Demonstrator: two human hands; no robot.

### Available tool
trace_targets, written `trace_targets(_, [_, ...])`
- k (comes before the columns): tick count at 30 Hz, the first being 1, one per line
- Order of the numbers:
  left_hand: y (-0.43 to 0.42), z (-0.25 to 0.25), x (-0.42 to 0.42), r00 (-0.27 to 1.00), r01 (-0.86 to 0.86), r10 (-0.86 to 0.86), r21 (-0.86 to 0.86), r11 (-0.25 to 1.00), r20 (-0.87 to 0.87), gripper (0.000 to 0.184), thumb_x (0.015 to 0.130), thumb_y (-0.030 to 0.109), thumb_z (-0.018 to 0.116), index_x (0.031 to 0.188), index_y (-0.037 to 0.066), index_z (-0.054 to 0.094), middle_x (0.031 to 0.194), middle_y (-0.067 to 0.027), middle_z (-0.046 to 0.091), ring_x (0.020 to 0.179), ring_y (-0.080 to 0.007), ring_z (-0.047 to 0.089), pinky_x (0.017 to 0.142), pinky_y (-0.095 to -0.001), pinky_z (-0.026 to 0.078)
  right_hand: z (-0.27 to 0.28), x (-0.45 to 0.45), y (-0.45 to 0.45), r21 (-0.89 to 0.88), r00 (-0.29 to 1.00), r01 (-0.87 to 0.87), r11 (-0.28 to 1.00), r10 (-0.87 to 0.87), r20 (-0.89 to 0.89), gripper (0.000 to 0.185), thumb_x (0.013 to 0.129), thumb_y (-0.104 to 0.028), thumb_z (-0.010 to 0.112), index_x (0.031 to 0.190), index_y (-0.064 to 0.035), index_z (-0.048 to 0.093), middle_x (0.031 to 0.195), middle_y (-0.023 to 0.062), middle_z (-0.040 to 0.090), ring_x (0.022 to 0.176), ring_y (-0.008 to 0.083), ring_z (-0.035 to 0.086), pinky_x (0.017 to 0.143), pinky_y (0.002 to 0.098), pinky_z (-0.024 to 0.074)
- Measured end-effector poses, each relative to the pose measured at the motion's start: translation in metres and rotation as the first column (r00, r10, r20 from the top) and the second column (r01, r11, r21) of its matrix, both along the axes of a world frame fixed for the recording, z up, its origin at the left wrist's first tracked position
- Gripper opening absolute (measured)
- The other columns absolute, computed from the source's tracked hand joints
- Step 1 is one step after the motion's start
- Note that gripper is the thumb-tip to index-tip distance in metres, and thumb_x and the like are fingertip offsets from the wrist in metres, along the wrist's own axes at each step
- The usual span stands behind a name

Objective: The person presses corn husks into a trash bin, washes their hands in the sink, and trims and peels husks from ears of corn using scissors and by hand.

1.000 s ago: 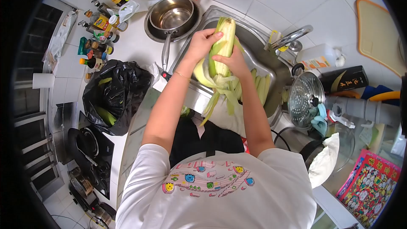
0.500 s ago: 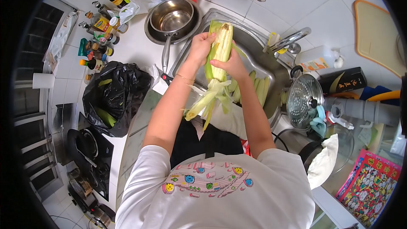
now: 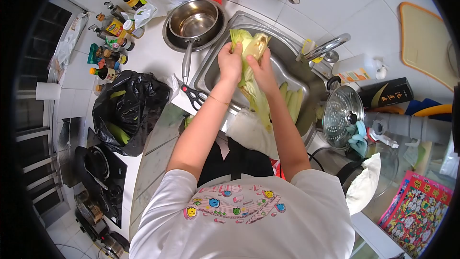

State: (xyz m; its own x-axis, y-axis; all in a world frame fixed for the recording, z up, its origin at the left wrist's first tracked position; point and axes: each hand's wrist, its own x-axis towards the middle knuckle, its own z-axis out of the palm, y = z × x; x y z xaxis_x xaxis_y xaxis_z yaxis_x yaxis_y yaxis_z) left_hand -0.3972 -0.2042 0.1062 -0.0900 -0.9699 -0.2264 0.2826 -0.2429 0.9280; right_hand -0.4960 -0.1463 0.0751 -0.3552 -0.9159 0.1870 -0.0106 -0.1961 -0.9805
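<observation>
Over the sink (image 3: 298,48), both hands are closed on a partly husked ear of corn (image 3: 259,42). My left hand (image 3: 231,63) grips a pale green husk leaf (image 3: 239,35) on the left side of the ear. On the right side, my right hand (image 3: 263,73) wraps round the ear, its thumb across the front. Loose husk (image 3: 259,105) hangs below my hands toward a white cloth (image 3: 247,128) at the sink's front edge. Several pale green ears (image 3: 293,101) lie in the sink, partly behind my right forearm.
Left of the sink stand a steel saucepan (image 3: 194,19), scissors (image 3: 195,98) and a black plastic bag (image 3: 132,115) with green husks inside. The faucet (image 3: 328,45) reaches over the sink's right side. A glass lid (image 3: 342,115) leans to the right. Bottles (image 3: 114,26) line the left wall.
The ear has tilted to the right, and the husk leaf has parted from it on the left. Hanging husk has swung right. My left forearm has shifted, uncovering more of the scissors.
</observation>
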Motion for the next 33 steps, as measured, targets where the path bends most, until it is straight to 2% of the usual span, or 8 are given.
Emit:
trace_targets(8, [0.028,0.01,0.004,0.972,0.143,-0.147,-0.034,0.989,-0.186,0.019,0.096,0.015,0.057,0.101,-0.001,0.066,0.093,-0.0025,0.066,0.079,-0.007,0.057,0.072,-0.0229,0.047,0.022,0.012,-0.017,0.074,0.903,0.249,0.966,-0.259,0.343,0.041,0.085,-0.026,0.071,0.112,-0.0004,0.053,0.1,0.0063,0.061,0.088,0.0139,0.058,0.078,0.0282,0.0477])
trace_targets(13, [0.036,0.022,0.007,0.836,0.023,0.117,0.247,0.969,-0.535,0.021,0.097,0.016,0.055,0.104,-0.002,0.062,0.097,-0.0073,0.066,0.088,-0.0144,0.062,0.077,-0.0262,0.05,0.016,0.013,-0.022,0.069,0.896,0.289,0.955,-0.296,0.332,0.031,0.089,-0.022,0.067,0.108,0.0001,0.056,0.096,0.0064,0.063,0.084,0.0139,0.059,0.075,0.028,0.0488])
trace_targets(18, [0.033,0.012,0.006,0.74,-0.049,0.3,0.396,0.917,-0.602,0.018,0.094,0.014,0.06,0.101,-0.003,0.063,0.096,-0.0084,0.066,0.082,-0.0133,0.062,0.072,-0.0243,0.05,0.022,0.015,-0.017,0.027,0.794,0.24,0.97,-0.212,0.569,0.024,0.094,-0.021,0.061,0.103,0.0006,0.058,0.09,0.0084,0.066,0.079,0.0142,0.061,0.071,0.0285,0.0508])
trace_targets(21, [0.039,0.014,0.001,0.897,-0.111,0.16,0.14,0.984,-0.412,0.018,0.092,0.017,0.064,0.094,-0.001,0.065,0.086,-0.0048,0.066,0.072,-0.011,0.059,0.066,-0.0233,0.048,0.015,0.014,-0.02,0.015,0.761,0.254,0.967,-0.209,0.614,0.025,0.094,-0.024,0.059,0.099,0.0006,0.059,0.089,0.0088,0.066,0.077,0.0141,0.062,0.069,0.0287,0.0511])
trace_targets(24, [0.037,0.012,0.014,0.975,-0.048,0.064,0.078,0.996,-0.211,0.02,0.089,0.02,0.069,0.091,0.0,0.067,0.076,-0.0025,0.065,0.064,-0.0085,0.055,0.061,-0.0231,0.046,0.013,0.007,-0.02,0.039,0.754,0.266,0.963,-0.233,0.614,0.027,0.094,-0.027,0.06,0.096,0.0005,0.06,0.087,0.0082,0.066,0.074,0.014,0.061,0.067,0.0288,0.0512])
trace_targets(27, [0.041,0.014,0.016,0.971,0.042,-0.026,-0.061,0.997,0.237,0.026,0.087,0.024,0.07,0.089,-0.001,0.067,0.07,-0.0023,0.064,0.06,-0.0093,0.054,0.057,-0.0272,0.046,0.009,-0.003,-0.021,0.079,0.743,0.274,0.959,-0.263,0.616,0.029,0.094,-0.029,0.06,0.096,-0.0003,0.06,0.087,0.0063,0.064,0.073,0.014,0.061,0.064,0.029,0.0508])
trace_targets(30, [0.035,0.002,0.02,0.93,0.121,-0.018,-0.258,0.959,0.368,0.029,0.087,0.025,0.067,0.087,-0.004,0.065,0.065,-0.009,0.064,0.058,-0.0162,0.059,0.056,-0.0338,0.046,-0.004,-0.015,-0.029,0.11,0.727,0.284,0.952,-0.289,0.623,0.032,0.093,-0.033,0.061,0.097,-0.0006,0.06,0.087,0.0051,0.062,0.072,0.0138,0.06,0.062,0.0293,0.0504])
trace_targets(33, [0.049,0.008,0.025,0.856,0.186,0.022,-0.347,0.919,0.517,0.027,0.087,0.022,0.062,0.084,-0.005,0.062,0.067,-0.0194,0.062,0.061,-0.0316,0.063,0.059,-0.0414,0.047,-0.013,-0.021,-0.035,0.203,0.696,0.257,0.945,-0.327,0.639,0.039,0.091,-0.038,0.063,0.098,0.0001,0.06,0.088,0.0053,0.061,0.073,0.014,0.059,0.061,0.03,0.0503])
